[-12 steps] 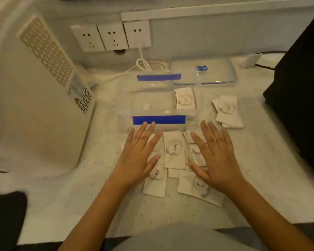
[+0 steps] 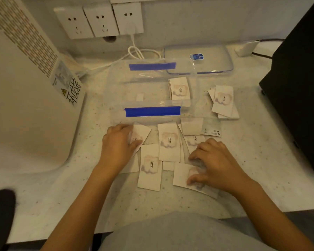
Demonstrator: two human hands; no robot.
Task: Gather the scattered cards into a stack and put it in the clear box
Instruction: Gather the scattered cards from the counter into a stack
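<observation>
Head view shows your left hand (image 2: 119,142) curled with its fingers bent down onto a tilted white rectangular paper card printed "love." (image 2: 140,134), the thumb and fingers pinching its left edge just in front of the clear plastic box (image 2: 116,113) with blue tape strips on its near and far walls. Your right hand (image 2: 215,163) is also curled, fingertips (image 2: 193,157) pressed together onto the overlapping cards at the right of the spread, with the thumb resting on the lowest right card (image 2: 181,176); whether it has actually lifted a card you cannot tell, since that spot is blurred. Between your two hands lie two more face-up cards: an upright one (image 2: 169,142) nearer the box and another (image 2: 150,169) below and left of it, their edges overlapping. One face-down card with small print (image 2: 211,129) sits just beyond your right hand, touching the box's near right corner. A small pile of the same cards (image 2: 179,89) already lies inside the box at its right end. Another loose pile (image 2: 223,101) rests on the speckled pale countertop (image 2: 261,160) just right of the box, well apart from both hands. The clear lid with a blue sticker (image 2: 212,58) lies behind the box.
</observation>
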